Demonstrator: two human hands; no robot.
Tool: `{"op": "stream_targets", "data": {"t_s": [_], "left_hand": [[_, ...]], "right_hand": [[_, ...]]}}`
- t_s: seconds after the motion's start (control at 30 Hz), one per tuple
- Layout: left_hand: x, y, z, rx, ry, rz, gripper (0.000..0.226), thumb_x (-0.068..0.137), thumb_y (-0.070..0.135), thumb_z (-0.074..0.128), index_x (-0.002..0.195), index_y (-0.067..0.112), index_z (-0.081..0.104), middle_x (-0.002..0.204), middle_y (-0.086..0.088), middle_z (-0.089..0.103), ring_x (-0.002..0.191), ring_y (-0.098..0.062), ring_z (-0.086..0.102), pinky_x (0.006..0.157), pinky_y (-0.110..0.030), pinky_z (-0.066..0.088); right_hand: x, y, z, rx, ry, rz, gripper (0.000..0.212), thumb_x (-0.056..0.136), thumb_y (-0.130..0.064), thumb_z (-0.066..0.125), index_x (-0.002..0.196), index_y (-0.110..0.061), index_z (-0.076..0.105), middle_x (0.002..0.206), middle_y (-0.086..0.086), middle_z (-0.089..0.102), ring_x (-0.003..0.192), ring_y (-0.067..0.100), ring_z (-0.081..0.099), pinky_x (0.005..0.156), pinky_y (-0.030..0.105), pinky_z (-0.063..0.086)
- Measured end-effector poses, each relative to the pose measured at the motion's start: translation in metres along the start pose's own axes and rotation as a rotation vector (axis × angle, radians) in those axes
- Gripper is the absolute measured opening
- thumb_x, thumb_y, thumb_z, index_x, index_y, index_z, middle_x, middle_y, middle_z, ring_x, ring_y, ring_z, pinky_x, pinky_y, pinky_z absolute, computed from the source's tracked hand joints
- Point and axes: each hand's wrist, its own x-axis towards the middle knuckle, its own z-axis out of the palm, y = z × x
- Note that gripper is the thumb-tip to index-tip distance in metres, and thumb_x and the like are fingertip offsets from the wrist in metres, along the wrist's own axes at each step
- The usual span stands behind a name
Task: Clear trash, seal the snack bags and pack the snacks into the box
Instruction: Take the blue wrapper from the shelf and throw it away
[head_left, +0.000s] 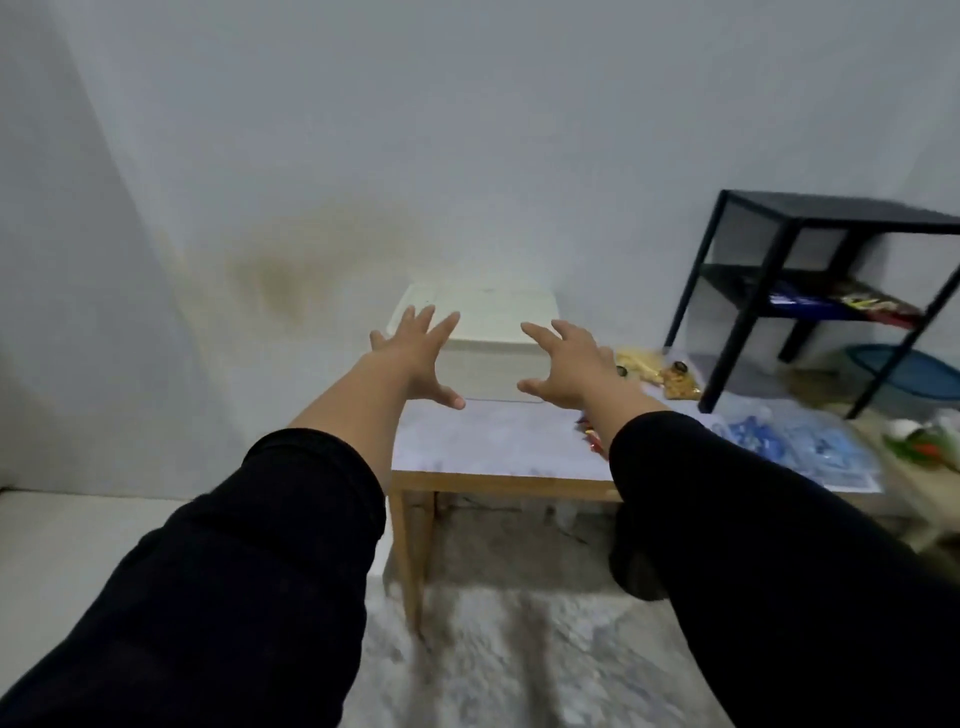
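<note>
A wooden-legged table (488, 447) carries a closed white box (493, 332), yellow snack bags (654, 369) and blue packets (800, 447).

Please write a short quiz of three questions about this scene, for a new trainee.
1. True or false: the left hand and the right hand are both open and hold nothing.
2. The white box is: A) closed, on the table; B) open, on the floor; C) on the black shelf.
3. On which side of the box do the snack bags lie?

Key: 1 true; 2 A; 3 right.
</note>
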Motion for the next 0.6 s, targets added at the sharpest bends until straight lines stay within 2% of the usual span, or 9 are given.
{"op": "stream_targets", "data": {"t_s": [0.3,0.6], "left_hand": [[0.085,0.21,0.016,-0.05,0.014,0.292,0.118,0.069,0.054,0.076,0.151,0.032,-0.005,0.16,0.0,-0.012,0.146,-0.023,-0.015,0.113,-0.061,0.006],[0.162,0.351,0.037,0.008,-0.004,0.517,0.114,0.071,0.053,0.075,0.151,0.032,-0.002,0.16,-0.002,-0.011,0.147,-0.025,-0.013,0.113,-0.061,0.007]], "right_hand": [[-0.031,0.204,-0.042,-0.037,0.065,0.239,0.078,0.086,-0.049,0.06,0.148,-0.039,0.014,0.158,0.004,0.013,0.146,0.024,0.013,0.115,0.051,0.023],[-0.044,0.342,-0.051,-0.005,0.081,0.442,0.079,0.086,-0.046,0.061,0.148,-0.04,0.014,0.159,0.003,0.011,0.147,0.024,0.009,0.114,0.054,0.018]]}}
